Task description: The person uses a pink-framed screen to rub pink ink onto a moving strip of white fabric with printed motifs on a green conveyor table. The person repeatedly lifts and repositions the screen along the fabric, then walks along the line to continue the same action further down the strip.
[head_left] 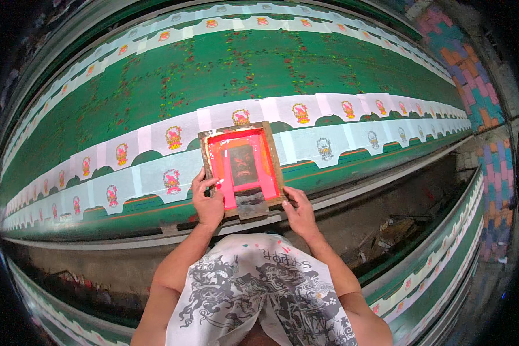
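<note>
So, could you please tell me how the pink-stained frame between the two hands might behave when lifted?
The frame would probably stay stiff, since its thick, straight sides look like wood. The glossy pink ink inside might run if tilted, as it looks wet. The dark block across its near side could slide, since nothing visibly fastens it.

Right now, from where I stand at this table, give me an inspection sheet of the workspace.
Surface: green table, stained red and yellow in patches.
Job's things: wooden frame with bright pink ink inside, over a row of pale blue pieces; prints left of it show pink, those right only grey outlines.
Clutter: jumbled debris low beside the table, too dim to identify.
Grips: left grip holds the frame's left side; right grip touches its lower right corner.
Cables: nothing seen.
Surroundings: multicoloured paving at right.
</note>
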Demonstrator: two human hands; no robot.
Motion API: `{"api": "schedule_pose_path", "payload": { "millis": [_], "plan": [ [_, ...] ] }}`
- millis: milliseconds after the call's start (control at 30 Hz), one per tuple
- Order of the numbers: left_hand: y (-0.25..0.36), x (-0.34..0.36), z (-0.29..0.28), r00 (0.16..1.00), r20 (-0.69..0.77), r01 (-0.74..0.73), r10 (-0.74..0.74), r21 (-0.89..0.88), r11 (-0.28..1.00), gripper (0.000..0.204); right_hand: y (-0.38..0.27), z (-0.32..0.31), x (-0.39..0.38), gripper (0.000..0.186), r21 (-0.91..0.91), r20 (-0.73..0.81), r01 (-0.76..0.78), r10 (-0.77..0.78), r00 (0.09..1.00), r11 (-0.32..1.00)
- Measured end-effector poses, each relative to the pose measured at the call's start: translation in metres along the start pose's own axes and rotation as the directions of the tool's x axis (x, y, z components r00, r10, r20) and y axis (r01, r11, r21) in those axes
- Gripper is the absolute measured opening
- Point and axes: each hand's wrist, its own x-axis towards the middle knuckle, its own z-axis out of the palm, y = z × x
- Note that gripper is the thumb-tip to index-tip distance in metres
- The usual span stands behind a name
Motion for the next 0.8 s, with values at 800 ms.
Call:
{"api": "schedule_pose_path", "payload": {
  "millis": [800],
  "plan": [
    [-0.003,-0.011,0.031,0.980,-0.001,0.197,-0.198,-0.113,0.974,0.028,-0.037,-0.007,0.054,0.038,-0.199,0.502,0.710,-0.551,0.666,0.676]
  ]
}}
